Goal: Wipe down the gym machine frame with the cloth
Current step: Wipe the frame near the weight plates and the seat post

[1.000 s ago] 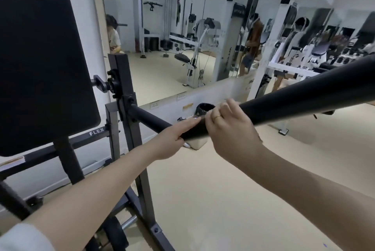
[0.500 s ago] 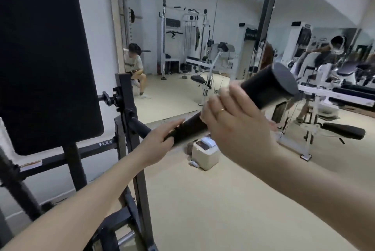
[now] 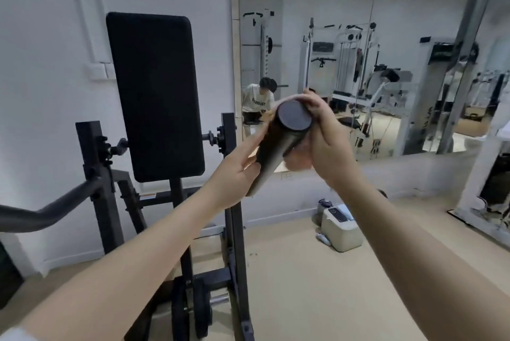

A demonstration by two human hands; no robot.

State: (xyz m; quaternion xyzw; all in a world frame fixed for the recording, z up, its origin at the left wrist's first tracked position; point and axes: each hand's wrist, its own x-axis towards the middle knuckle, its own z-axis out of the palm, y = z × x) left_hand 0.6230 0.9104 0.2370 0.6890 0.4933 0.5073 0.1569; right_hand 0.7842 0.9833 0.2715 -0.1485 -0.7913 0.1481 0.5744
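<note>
The black gym machine frame (image 3: 231, 153) stands against the wall with a tall black back pad (image 3: 154, 92). Its right padded handle bar (image 3: 278, 147) points toward me, round end cap facing the camera. My left hand (image 3: 237, 172) holds the bar from the left, lower down its length. My right hand (image 3: 323, 136) grips round the bar's end. A pale cloth (image 3: 297, 160) shows under its palm, wrapped against the bar and mostly hidden. The left handle bar (image 3: 41, 213) juts out at the left edge.
A beige box (image 3: 343, 236) with a phone on top and a bottle (image 3: 321, 207) sit on the floor by the wall. Weight plates (image 3: 193, 310) rest at the frame's base. A wall mirror (image 3: 386, 37) reflects other machines and a crouching person (image 3: 259, 100).
My view has swung left, so the bar now points at me. My right hand slid outward along the bar to its end cap. My left hand stayed on the bar lower down.
</note>
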